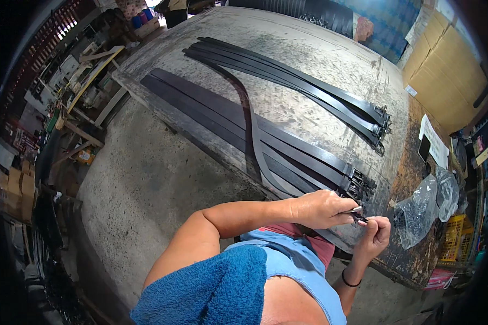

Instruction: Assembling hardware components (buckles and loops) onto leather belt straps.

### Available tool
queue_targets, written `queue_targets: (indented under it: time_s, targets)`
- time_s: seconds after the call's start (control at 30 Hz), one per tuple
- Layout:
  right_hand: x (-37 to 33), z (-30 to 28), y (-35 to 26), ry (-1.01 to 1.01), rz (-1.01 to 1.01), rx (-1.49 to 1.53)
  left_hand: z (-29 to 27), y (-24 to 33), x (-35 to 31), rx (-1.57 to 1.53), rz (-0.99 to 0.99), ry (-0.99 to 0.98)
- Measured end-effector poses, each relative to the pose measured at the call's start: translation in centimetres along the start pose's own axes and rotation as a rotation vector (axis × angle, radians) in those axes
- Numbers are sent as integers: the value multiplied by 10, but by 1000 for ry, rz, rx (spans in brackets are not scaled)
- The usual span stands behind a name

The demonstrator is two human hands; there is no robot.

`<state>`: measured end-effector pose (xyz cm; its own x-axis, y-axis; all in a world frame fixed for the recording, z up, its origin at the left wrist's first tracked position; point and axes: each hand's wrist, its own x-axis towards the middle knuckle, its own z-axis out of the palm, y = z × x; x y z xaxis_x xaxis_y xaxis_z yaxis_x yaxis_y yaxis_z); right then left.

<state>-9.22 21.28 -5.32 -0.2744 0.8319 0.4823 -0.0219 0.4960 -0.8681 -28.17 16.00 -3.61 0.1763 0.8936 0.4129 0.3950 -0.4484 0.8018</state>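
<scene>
My left hand (322,208) is closed at the table's near edge, with a small shiny metal part showing at its fingertips. My right hand (375,238), a dark band on its wrist, pinches a small dark piece (359,218) that meets the left fingers; it looks like the buckle end of a belt. One loose black belt (248,116) curves from the far bundle across the near one and disappears behind my left forearm. The near bundle of black belts (200,111) lies just beyond my hands, its buckles (358,181) close to my left hand.
A second bundle of black belts (287,73) lies farther back on the worn table (162,51). To the right are clear plastic bags (417,211), a phone (424,147) on white paper (435,138), a cardboard box (447,70) and a yellow crate (453,238).
</scene>
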Motion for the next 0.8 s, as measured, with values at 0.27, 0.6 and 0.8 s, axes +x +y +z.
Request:
queue_targets:
  time_s: [0.27,0.6,0.8]
  targets:
    - [-8,5,-4,13,2,-71,8,-1,5,264,-1,61]
    - [-11,6,7,55,-130,164,8,11,13,254,82,-39]
    - [-15,-2,18,-61,378,316,7,27,8,208,169,-172]
